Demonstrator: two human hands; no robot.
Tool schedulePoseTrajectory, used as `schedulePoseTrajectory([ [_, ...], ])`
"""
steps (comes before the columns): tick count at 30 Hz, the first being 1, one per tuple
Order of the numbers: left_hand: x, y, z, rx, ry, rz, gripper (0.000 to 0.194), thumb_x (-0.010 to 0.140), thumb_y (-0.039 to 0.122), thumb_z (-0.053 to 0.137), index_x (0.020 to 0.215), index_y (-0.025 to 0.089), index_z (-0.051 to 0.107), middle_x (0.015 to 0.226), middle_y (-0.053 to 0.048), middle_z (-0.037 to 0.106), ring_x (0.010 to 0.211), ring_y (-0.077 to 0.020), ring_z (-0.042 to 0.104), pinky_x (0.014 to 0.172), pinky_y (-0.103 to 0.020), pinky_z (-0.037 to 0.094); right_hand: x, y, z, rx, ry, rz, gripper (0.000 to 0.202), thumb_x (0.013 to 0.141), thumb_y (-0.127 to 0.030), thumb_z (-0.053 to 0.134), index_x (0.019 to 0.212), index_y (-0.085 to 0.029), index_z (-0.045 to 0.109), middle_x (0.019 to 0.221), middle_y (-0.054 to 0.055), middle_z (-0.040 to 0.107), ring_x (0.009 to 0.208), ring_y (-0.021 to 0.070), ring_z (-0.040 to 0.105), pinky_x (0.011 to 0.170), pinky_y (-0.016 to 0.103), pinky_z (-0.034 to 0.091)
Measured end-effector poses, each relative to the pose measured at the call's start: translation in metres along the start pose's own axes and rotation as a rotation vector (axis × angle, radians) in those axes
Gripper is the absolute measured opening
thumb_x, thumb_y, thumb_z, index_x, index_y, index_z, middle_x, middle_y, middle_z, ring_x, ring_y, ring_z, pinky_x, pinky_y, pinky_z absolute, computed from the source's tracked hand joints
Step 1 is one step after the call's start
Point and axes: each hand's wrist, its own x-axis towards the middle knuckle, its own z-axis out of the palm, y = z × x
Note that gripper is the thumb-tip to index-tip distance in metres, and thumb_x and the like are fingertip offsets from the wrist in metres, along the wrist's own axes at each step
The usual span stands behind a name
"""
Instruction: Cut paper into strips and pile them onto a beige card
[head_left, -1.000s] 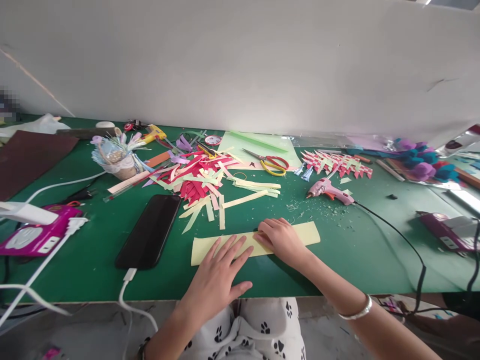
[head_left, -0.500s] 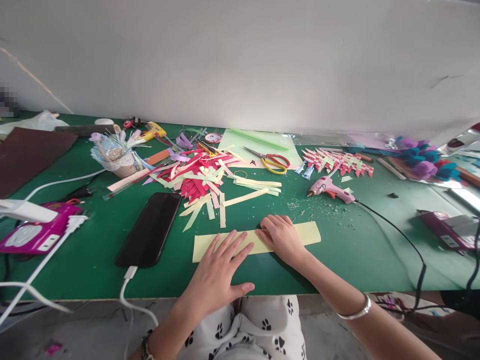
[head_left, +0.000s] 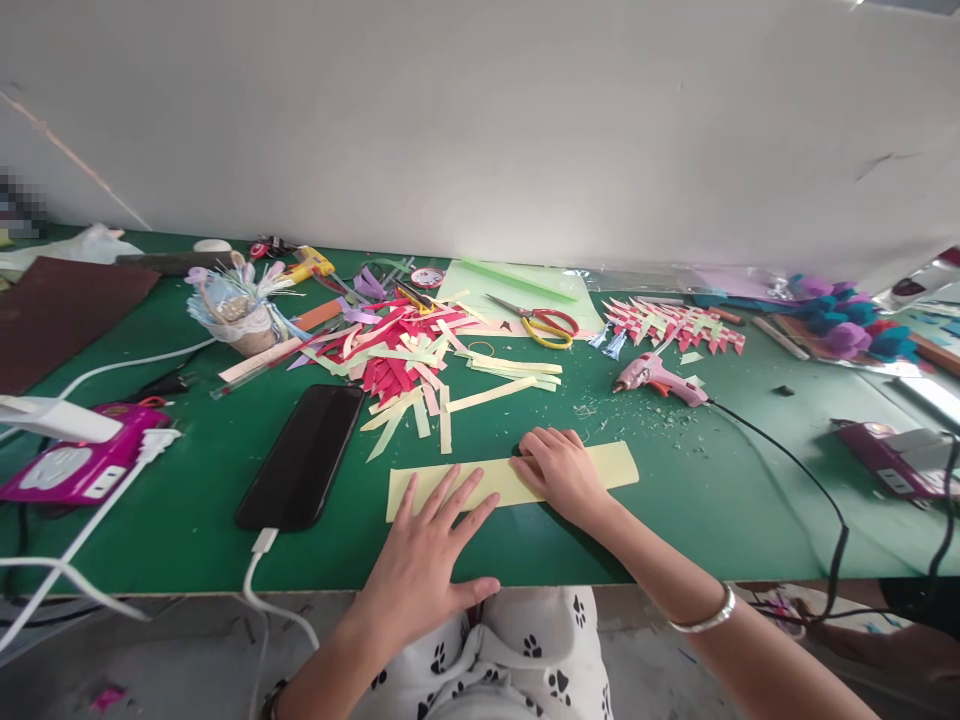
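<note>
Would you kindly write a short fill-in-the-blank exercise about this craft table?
1. The left hand and right hand both touch pale ____ paper.
2. A white cable is plugged into the black ____.
3. The pink glue gun lies to the ____ of the scissors.

Missing words: yellow; phone; right.

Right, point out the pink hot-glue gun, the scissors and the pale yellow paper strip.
Pink hot-glue gun (head_left: 646, 374), head view, on its body.
Scissors (head_left: 527, 315), head view, near the pivot.
Pale yellow paper strip (head_left: 511, 487), head view, near its middle.
</note>
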Motion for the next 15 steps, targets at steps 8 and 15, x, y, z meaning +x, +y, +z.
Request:
schedulePoseTrajectory([
  [8, -0.0035, 0.0072, -0.0010, 0.028, -0.018, -0.067, 0.063, 0.086, 0.061, 0.028, 0.141, 0.031, 0.019, 0.148, -0.001, 0.023, 0.133, -0.0290, 0.023, 0.107, -0.056, 0.008, -0.0001, 0.0014, 0.0026, 0.019, 0.002, 0.005, 0.019, 0.086, -0.025, 0.045, 0.067, -0.019, 0.046, 0.064, -0.002, 0.053, 0.061, 0.0117, 0.046, 0.064, 0.025, 0.026],
  [15, -0.0041, 0.0020, -0.0040, -0.029, -0.062, -0.068, 0.065, 0.085, 0.062, 0.029, 0.141, 0.032, 0.019, 0.148, 0.000, 0.022, 0.133, -0.0296, 0.022, 0.107, -0.057, 0.009, -0.0001, 0.0014, 0.0025, 0.022, -0.007, 0.020, 0.020, 0.085, -0.026, 0.045, 0.067, -0.019, 0.045, 0.064, -0.002, 0.052, 0.061, 0.0118, 0.046, 0.064, 0.025, 0.026],
])
